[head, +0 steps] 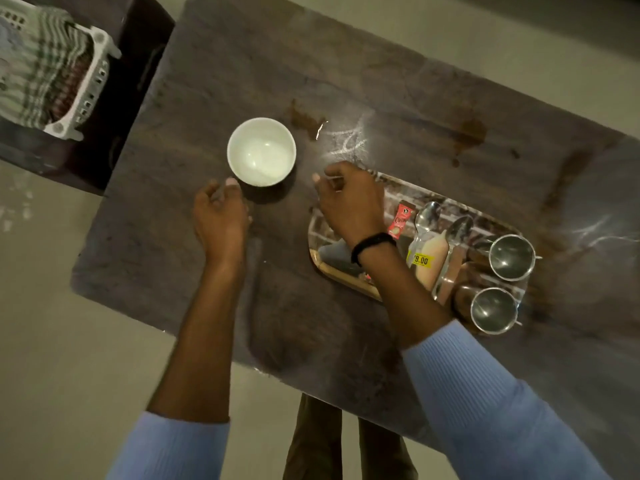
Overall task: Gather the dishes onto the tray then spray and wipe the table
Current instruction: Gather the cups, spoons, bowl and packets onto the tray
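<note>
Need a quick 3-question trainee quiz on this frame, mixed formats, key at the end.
1. True or false: the white bowl already sits on the tray.
2. How many steel cups stand on the tray? A) one B) two C) four
3. Fill in: the left hand is closest to the ____.

Key: 1 false, the bowl stands on the bare table, left of the tray. 2 B. 3 bowl.
</note>
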{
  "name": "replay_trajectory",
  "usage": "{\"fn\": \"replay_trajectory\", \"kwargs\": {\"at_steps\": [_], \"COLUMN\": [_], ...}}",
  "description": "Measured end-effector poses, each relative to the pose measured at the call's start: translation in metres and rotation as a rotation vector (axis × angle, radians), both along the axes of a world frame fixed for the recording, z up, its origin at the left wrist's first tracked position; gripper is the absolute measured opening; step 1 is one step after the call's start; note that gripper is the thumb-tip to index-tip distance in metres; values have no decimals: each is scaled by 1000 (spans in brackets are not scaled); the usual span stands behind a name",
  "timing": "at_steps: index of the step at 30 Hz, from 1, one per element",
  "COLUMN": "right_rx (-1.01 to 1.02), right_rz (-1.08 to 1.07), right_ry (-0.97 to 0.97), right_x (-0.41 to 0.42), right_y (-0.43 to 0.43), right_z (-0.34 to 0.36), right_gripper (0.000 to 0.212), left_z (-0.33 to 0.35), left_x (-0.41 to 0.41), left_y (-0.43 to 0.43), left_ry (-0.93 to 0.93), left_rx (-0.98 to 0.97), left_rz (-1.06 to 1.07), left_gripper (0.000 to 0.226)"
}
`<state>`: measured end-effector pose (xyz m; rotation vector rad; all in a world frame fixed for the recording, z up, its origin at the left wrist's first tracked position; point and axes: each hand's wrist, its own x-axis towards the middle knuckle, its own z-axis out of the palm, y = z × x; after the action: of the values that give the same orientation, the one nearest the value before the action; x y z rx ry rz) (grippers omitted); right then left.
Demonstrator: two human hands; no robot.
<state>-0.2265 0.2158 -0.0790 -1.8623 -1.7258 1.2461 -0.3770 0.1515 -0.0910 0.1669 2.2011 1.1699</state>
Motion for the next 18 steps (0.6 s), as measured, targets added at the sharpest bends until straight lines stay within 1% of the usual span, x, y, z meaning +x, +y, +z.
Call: {"fn": "replay_trajectory", "kwargs": {"at_steps": [2,4,6,9,12,15,18], "right_rx": [-22,-48,-60,-47,-56,-49,-36], "right_rz": [11,2,-22,-54,-101,-154,-183], "right_ry": [42,72,78,73,78,103,83], "right_x": [-24,-40,-50,-55,-51,-35,-5], "right_y": [12,20,25,25,20,4,-18], "right_z": [-6,-11,-16,-20,-20,-10,2], "right_gripper": [32,35,32,24,18,20,24], "left_z": [-1,1,1,4,7,11,15], "left_x": [-15,-21,-25,-24,-20,-9,15], "left_y": [15,28,35,40,38,27,12], "left_ry": [-82,-158,-190,-213,-194,-187,-226], "left_rx": [-47,-101,-132,-112,-95,-60,8], "left_rz": [-48,-92,-163,-241,-262,-275,-275], "left_gripper": [31,30,29,24,30,33,28]}}
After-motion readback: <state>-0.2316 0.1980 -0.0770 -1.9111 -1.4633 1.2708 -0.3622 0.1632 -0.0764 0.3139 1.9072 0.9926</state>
